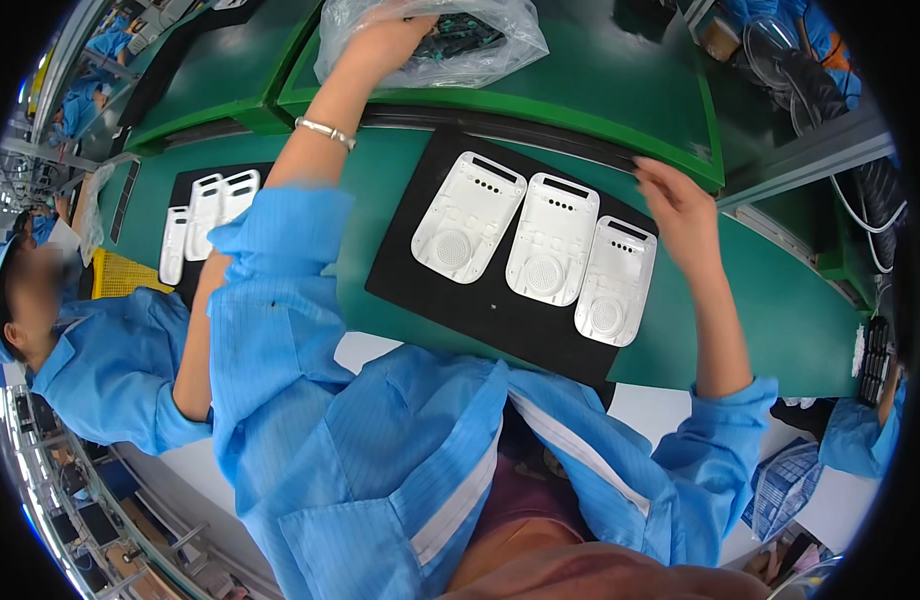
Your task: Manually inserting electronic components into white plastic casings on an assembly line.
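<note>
My left hand (385, 45) reaches far forward into the mouth of a clear plastic bag (525, 45). Small dark parts with green bits (465, 38) fill the bag. The fingers are bent together at the edge of these parts, and whatever they pinch is too small to make out. On a black mat (430, 300) lie three white plastic housings, a left one (470, 220), a middle one (552, 240) and a right one (617, 280), each with a round speaker grille and a slot. Beside the right housing, my right hand (683, 215) hovers empty, its fingers loosely stretched and slightly blurred.
A green raised shelf (620, 90) with a bright rim runs along the back of the green bench (770, 310). To the left, a co-worker (120, 360) sits by another mat with white housings (205, 220) and a yellow basket (125, 275). A metal frame (810, 150) stands right.
</note>
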Demonstrator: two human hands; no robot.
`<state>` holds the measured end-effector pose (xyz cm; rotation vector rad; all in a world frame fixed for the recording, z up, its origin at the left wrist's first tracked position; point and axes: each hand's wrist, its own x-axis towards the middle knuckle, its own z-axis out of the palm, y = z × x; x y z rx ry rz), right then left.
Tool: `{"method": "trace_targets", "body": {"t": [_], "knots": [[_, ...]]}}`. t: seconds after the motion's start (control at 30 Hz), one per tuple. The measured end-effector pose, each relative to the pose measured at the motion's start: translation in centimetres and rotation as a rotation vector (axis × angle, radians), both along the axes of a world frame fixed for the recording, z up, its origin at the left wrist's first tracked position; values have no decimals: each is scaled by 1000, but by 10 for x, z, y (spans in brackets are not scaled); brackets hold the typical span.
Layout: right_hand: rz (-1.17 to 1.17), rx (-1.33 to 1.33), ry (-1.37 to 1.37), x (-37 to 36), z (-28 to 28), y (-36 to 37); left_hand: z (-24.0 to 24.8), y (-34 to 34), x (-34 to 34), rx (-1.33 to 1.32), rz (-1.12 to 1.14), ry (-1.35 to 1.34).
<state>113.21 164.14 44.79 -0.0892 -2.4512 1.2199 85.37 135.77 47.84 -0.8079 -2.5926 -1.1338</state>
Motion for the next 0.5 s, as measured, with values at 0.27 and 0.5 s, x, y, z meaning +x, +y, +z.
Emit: {"method": "trace_targets", "body": {"t": [0.27, 0.5], "knots": [[324, 504, 429, -153, 36, -108, -3, -1, 23, 16, 79, 344], [49, 922, 190, -249, 31, -127, -2, -7, 88, 67, -121, 475]]}}
